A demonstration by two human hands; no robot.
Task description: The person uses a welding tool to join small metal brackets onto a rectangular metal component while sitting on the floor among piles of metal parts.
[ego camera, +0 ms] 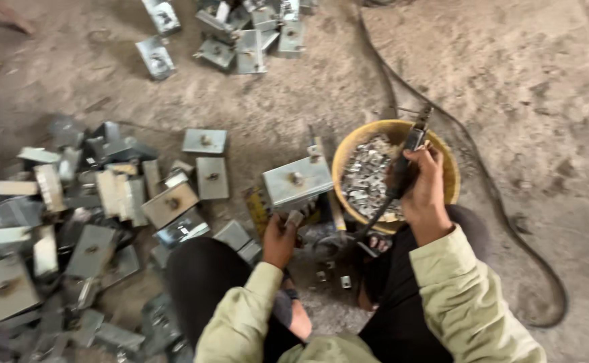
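Left hand (279, 236) gripping square grey metal plate (297, 181), right hand (423, 188) clasping slim black tool (402, 171)

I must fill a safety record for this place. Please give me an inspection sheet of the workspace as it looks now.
Surface: bare dirt floor, dusty and uneven.
Job's things: grey metal bracket with a centre bolt, touched from below by the left hand; dark electrode holder gripped in the right hand.
Clutter: big pile of similar brackets at left, a smaller heap at top; yellow basin filled with small metal pieces.
Hands: both bare, no gloves.
Cables: dark cable curving over the floor at right.
Surroundings: another person's bare foot at top left.
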